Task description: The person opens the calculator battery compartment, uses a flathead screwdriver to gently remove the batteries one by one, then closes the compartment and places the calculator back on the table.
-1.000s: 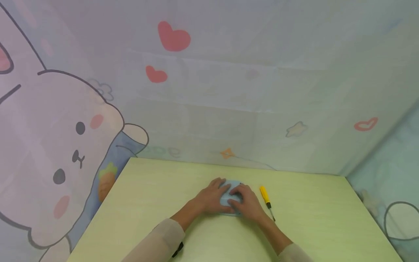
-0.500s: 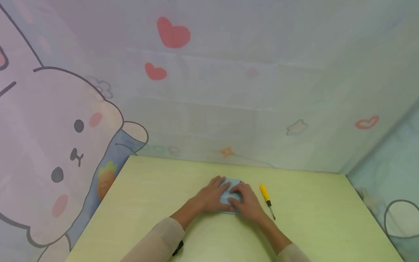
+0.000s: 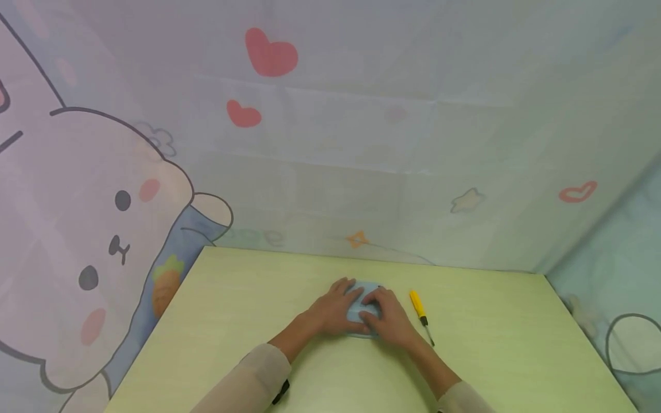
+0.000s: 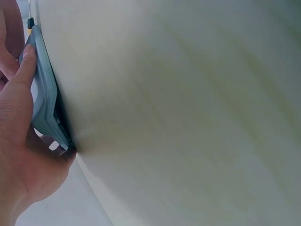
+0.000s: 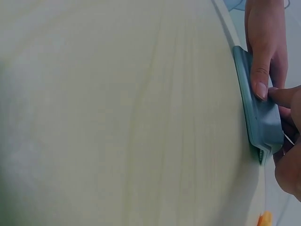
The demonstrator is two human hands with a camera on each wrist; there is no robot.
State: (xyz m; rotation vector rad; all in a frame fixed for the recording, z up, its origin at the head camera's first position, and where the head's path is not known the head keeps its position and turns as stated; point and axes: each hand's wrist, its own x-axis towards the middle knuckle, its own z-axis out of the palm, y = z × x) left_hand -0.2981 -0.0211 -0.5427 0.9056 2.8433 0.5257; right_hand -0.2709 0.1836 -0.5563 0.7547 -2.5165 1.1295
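Note:
A flat light-blue plastic device [image 3: 369,288] with rounded corners lies on the table under both hands; its exact kind is hidden. My left hand [image 3: 333,312] spans its left side, the thumb [image 5: 261,77] lying along the top near the close edge. From the right, my right hand [image 3: 393,322] holds it with bent fingers, thumb and forefinger close together over the top. The left wrist view shows the device [image 4: 44,84] edge-on, with a stepped rim. To the right of my right hand lies a screwdriver [image 3: 419,308] with a yellow handle and black collar, touched by neither hand.
The pale yellow-green table [image 3: 496,344] ends at a printed cloth backdrop [image 3: 330,137] at the back, with more cloth on the left and right. A small black piece [image 3: 280,393] shows beside my left sleeve.
The head view has shifted slightly. Both hands keep their places on the light-blue device, and the screwdriver has not moved on the table.

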